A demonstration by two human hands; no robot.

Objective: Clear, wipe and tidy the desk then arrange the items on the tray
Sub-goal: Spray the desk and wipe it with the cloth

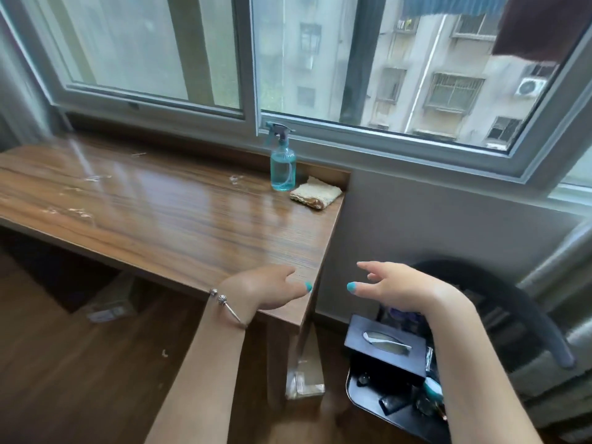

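Note:
A wooden desk runs under the window, with small scraps and smears on its left part. At its far right corner stands a blue spray bottle, and a folded beige cloth lies beside it. My left hand hovers over the desk's near right corner, fingers apart and holding nothing. My right hand is just right of the desk edge, open and empty, above a black tissue box. The box rests on a black tray with several small items, low at the right.
A dark chair back curves behind my right arm. A cardboard box sits on the wood floor under the desk, and a clear packet leans against the desk leg. The window frame borders the desk's far edge.

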